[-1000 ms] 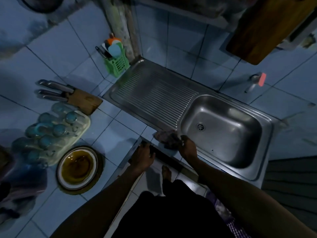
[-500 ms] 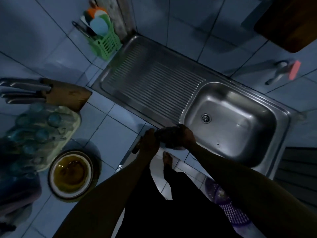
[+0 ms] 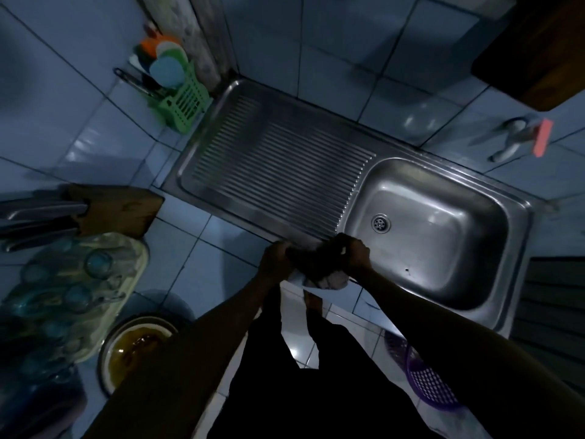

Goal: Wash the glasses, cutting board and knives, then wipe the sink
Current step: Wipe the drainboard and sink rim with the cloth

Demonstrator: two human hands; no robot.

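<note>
Home kitchen, dimly lit. Indicated by: stainless sink [image 3: 512, 299] with ribbed drainboard [image 3: 278, 172] set into a tiled counter [image 3: 95, 122], green utensil caddy [image 3: 186, 103] at the corner, wooden knife block [image 3: 117, 210], tray of upturned glasses [image 3: 79, 293], bowl [image 3: 136, 346], wall tap [image 3: 509, 144], cutting board [image 3: 544, 55] hung on tiled wall.

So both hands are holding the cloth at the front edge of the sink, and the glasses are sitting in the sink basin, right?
Not quite. Both hands, left hand and right hand, do grip the cloth at the front edge of the sink, but the head view shows the glasses on a tray on the counter left of it.
</note>
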